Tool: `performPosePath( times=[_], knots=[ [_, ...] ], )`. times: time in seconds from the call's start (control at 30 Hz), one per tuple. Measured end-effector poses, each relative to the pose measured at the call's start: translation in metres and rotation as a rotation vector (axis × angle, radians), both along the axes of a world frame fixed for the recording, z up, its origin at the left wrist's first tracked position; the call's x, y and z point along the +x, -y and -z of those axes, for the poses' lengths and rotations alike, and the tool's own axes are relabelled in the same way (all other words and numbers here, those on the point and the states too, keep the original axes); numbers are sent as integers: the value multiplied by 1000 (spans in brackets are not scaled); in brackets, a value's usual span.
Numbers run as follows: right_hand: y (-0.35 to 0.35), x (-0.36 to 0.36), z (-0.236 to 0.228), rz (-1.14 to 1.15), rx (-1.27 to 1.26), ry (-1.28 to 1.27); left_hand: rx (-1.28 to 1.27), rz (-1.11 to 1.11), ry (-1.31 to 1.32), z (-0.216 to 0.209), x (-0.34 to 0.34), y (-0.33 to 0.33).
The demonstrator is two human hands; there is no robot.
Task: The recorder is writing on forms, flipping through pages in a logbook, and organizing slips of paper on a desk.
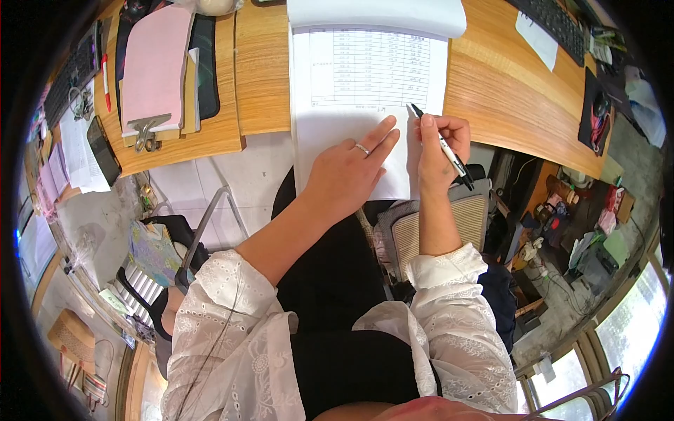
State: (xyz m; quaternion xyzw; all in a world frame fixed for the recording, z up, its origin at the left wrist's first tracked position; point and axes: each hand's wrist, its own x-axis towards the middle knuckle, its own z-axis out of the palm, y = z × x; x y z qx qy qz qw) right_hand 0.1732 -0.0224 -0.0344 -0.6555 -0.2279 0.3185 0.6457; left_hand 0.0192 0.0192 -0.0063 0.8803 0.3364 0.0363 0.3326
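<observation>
A stack of white sheets [323, 130] with a printed table lies partly on the wooden desk and reaches over its near edge toward my lap. Its top pages are folded back at the far end. My left hand [349, 168] rests flat on the lower part of the sheet, fingers stretched toward the upper right, a ring on one of them. In my right hand [440, 151] is a white pen with black ends [453, 156], gripped between thumb and fingers. The pen's tip is near the lower right corner of the table; whether it touches the paper I cannot tell.
Pink papers [156, 63] under a metal binder clip [146, 133] lie at the left, near a red pen [106, 83] and a phone [104, 151]. A keyboard [554, 28] and a mouse [600, 105] are at the right. Below the desk stands a woven-backed chair [442, 228].
</observation>
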Motion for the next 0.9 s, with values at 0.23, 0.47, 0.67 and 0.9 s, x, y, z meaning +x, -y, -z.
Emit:
performPosePath(
  times=[0.23,0.47,0.67,0.9],
  knots=[
    [0,-3,1,-11,-7,1,0,0,-34,0,-1,1],
    [1,-1,0,-9,-5,4,12,5,-9,0,0,0],
    [0,-2,1,-11,2,5,12,2,-15,1,-1,-1],
    [0,-3,1,-3,6,20,7,8,-24,0,-2,-1]
  ],
)
